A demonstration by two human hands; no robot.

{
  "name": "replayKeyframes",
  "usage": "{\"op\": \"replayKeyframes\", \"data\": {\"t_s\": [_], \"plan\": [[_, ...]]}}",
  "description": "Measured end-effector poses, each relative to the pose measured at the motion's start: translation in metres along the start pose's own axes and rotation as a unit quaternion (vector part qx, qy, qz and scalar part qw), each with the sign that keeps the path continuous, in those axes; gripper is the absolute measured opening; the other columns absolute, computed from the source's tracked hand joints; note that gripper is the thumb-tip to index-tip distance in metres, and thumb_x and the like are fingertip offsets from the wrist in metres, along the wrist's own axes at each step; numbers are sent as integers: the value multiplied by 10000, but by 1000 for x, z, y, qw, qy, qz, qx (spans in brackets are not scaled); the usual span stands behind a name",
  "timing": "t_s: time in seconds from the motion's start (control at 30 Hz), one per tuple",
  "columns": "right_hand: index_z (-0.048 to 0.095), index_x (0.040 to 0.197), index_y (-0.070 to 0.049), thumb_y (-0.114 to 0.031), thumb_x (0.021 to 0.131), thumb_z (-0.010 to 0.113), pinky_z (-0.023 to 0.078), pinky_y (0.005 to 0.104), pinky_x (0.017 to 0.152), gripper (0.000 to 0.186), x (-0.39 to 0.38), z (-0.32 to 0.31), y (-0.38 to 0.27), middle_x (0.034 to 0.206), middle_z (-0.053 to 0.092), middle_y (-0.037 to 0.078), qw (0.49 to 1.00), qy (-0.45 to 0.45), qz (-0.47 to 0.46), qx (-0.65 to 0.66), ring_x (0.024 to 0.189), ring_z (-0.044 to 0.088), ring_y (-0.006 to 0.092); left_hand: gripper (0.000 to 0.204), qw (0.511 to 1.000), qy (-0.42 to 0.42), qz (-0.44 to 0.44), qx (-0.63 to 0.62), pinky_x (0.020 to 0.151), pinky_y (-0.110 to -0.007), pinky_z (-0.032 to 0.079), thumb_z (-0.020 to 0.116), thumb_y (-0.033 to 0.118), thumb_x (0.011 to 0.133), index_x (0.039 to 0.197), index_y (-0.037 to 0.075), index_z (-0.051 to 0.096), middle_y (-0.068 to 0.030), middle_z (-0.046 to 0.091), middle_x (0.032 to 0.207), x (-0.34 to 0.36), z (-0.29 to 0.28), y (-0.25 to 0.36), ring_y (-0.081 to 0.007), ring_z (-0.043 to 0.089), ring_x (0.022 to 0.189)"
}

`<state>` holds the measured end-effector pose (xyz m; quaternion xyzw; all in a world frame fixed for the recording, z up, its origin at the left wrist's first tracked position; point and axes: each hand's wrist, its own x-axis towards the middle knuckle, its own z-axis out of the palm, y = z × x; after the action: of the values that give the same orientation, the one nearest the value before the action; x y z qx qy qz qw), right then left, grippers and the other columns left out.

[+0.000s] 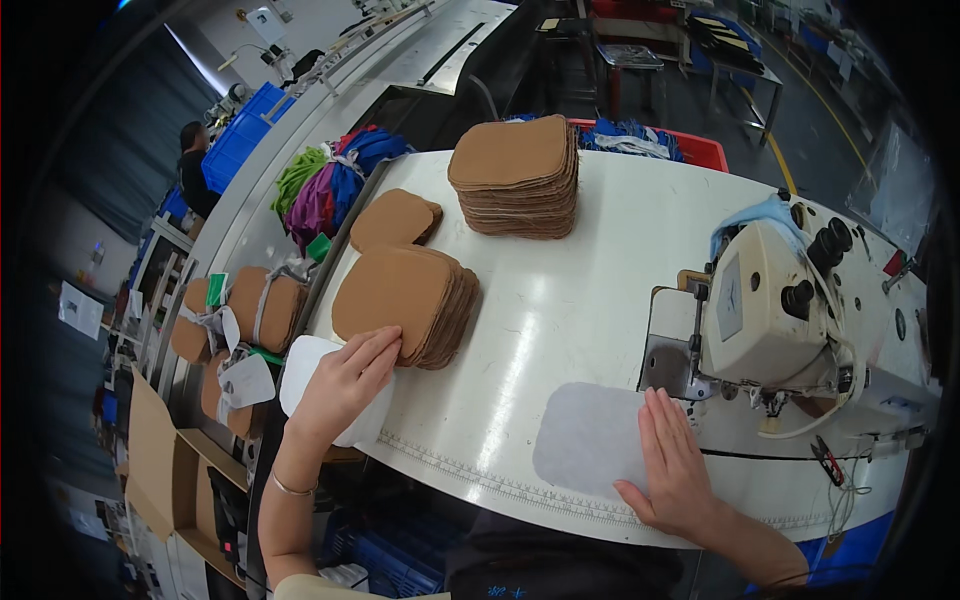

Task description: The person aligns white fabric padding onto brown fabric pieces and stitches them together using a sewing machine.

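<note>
My left hand (352, 378) rests its bent fingers on the near edge of the top tan fabric piece (385, 290) of a stack with rounded corners. Its fingers are together at that edge, and the thumb is hidden. Partly under that hand and wrist lies a white rounded sheet (312, 368). My right hand (672, 465) lies open and flat on the right side of a pale grey rounded sheet (588, 436) on the white sewing table (530, 320). Just beyond my right fingertips stands a sewing machine (760, 310).
A taller tan stack (512, 165) and a lower one (392, 218) stand farther back. Tied tan bundles (265, 305) and colourful cloth strips (335, 190) lie left. Red-handled thread snips (827, 460) sit at the right. A cardboard box (165, 460) is at lower left.
</note>
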<state>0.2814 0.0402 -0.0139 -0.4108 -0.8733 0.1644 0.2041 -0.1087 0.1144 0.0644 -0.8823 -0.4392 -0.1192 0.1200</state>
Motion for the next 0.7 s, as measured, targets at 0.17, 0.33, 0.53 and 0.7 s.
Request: {"op": "replayKeyframes", "data": {"t_s": [0.17,0.33,0.53,0.7], "plan": [[382,1351,141,-276,836,675,298,506,1124,725,2,-8,-2,1424,378,322,997,51,-52,-3,1338,375,456,222,983,57,-100,-140,743,-333,539,690,-62,776,987,-5,648,-119,671,1044,13,2,-6,-270,660,866],[398,1387,62,-162,970,555,378,426,1080,500,20,-8,-32,1405,435,251,881,20,84,465,1314,440,316,149,973,225,-45,-26,709,-338,518,666,-28,781,928,-35,644,-124,656,885,27,-23,47,-257,632,796],[509,1273,30,-170,1012,522,496,286,874,329,29,29,-55,1212,596,101,517,-17,319,794,1060,578,112,279,955,7,181,-235,741,-345,512,708,132,799,1029,-18,660,-86,651,920,23,-1,152,-278,615,807],[577,1156,45,-187,1016,517,488,242,778,278,0,26,-63,1036,644,37,648,21,313,694,921,553,44,296,943,-42,-42,-328,795,-341,508,725,173,837,1054,-20,666,-116,676,991,48,25,157,-262,640,862]]}}
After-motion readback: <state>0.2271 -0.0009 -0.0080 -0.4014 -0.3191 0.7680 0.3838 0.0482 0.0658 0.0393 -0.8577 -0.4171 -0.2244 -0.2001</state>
